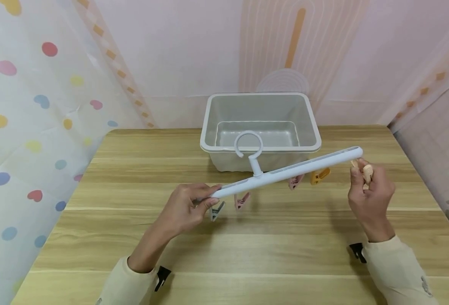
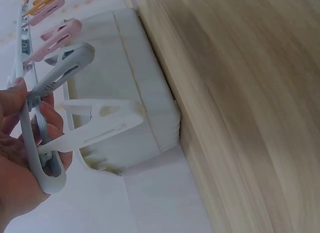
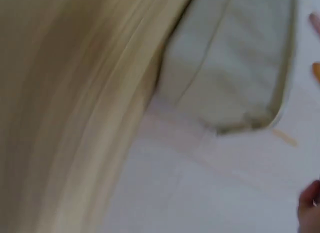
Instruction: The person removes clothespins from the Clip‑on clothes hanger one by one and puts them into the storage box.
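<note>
A pale blue-white clip hanger [image 1: 297, 170] with a round hook is held above the table, its right end tilted upward. My left hand [image 1: 184, 207] pinches its left end between thumb and fingers. At the raised right end, my right hand [image 1: 373, 197] grips a beige clothes clip [image 1: 367, 173]; whether that clip is fastened to the bar cannot be told. Below the bar hang a grey clip [image 1: 217, 211], two pink clips [image 1: 242, 201] and an orange-yellow clip [image 1: 320, 175]. A white clip [image 2: 110, 124] near the left hand shows in the left wrist view.
Behind the hanger stands a grey plastic bin [image 1: 260, 149] with nothing visible inside, at the back of the wooden table [image 1: 247, 254]. A patterned cloth [image 1: 178, 55] hangs close behind and to the left. The right wrist view is blurred.
</note>
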Demonstrator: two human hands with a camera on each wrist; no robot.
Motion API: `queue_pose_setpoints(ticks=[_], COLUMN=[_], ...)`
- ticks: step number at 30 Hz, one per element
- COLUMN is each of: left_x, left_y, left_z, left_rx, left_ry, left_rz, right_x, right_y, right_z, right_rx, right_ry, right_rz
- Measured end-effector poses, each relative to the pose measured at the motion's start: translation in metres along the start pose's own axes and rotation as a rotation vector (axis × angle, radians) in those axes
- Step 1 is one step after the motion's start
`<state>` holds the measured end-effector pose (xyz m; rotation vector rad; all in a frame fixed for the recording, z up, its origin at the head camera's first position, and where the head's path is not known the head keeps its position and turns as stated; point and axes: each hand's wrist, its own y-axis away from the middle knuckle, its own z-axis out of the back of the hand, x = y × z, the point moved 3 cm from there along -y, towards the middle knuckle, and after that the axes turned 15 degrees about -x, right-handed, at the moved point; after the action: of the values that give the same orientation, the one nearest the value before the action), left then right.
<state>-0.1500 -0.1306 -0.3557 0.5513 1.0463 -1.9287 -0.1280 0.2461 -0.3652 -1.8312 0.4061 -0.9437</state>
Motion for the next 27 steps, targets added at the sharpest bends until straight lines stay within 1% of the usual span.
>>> queue_pose_setpoints(ticks=[1, 2, 4, 6, 7, 8, 9, 10, 12, 13, 15, 16, 18, 20, 21, 24, 27], left_x=[0.000, -0.001, -0.001, -0.002, -0.002, -0.001, -0.001, -0.002, -0.002, -0.002, -0.003, -0.003, -0.004, -0.004, -0.005, -0.004, -0.003], left_y=[-0.001, -0.001, -0.002, -0.002, -0.002, -0.002, -0.002, -0.002, -0.002, -0.002, -0.002, -0.002, -0.002, -0.003, -0.003, -0.003, -0.002], left_z=[0.000, 0.001, 0.001, 0.001, 0.001, 0.001, 0.001, 0.001, 0.001, 0.001, 0.002, 0.002, 0.002, 0.001, 0.000, 0.002, 0.005], left_rx=[-0.008, -0.014, -0.025, -0.035, -0.039, -0.042, -0.044, -0.047, -0.051, -0.053, -0.054, -0.049, -0.036, -0.016, -0.009, -0.006, -0.014], left_ry=[-0.004, -0.005, -0.012, -0.015, -0.018, -0.021, -0.025, -0.028, -0.035, -0.037, -0.038, -0.033, -0.025, -0.014, -0.010, -0.009, -0.016], left_rz=[-0.009, -0.017, -0.037, -0.053, -0.059, -0.064, -0.070, -0.075, -0.082, -0.083, -0.082, -0.077, -0.067, -0.049, -0.035, 0.004, 0.031], right_x=[-0.002, -0.005, -0.005, -0.003, -0.002, -0.001, 0.000, 0.000, 0.001, 0.001, 0.001, 0.002, 0.002, 0.002, 0.002, 0.000, 0.000], right_y=[0.001, 0.002, 0.004, 0.006, 0.006, 0.007, 0.007, 0.007, 0.007, 0.007, 0.006, 0.006, 0.005, 0.005, 0.004, 0.002, 0.000], right_z=[0.000, -0.001, -0.003, -0.006, -0.008, -0.010, -0.011, -0.011, -0.011, -0.011, -0.011, -0.011, -0.012, -0.011, -0.011, -0.006, -0.001], right_rx=[0.034, 0.064, 0.128, 0.208, 0.249, 0.294, 0.343, 0.391, 0.466, 0.487, 0.488, 0.469, 0.380, 0.250, 0.193, 0.066, 0.006], right_ry=[-0.101, -0.229, -0.535, -0.836, -0.973, -1.075, -1.152, -1.221, -1.309, -1.322, -1.325, -1.308, -1.246, -1.154, -1.075, -0.763, -0.389], right_rz=[-0.117, -0.241, -0.502, -0.738, -0.851, -0.950, -1.034, -1.094, -1.179, -1.201, -1.206, -1.193, -1.144, -1.042, -0.963, -0.688, -0.401])
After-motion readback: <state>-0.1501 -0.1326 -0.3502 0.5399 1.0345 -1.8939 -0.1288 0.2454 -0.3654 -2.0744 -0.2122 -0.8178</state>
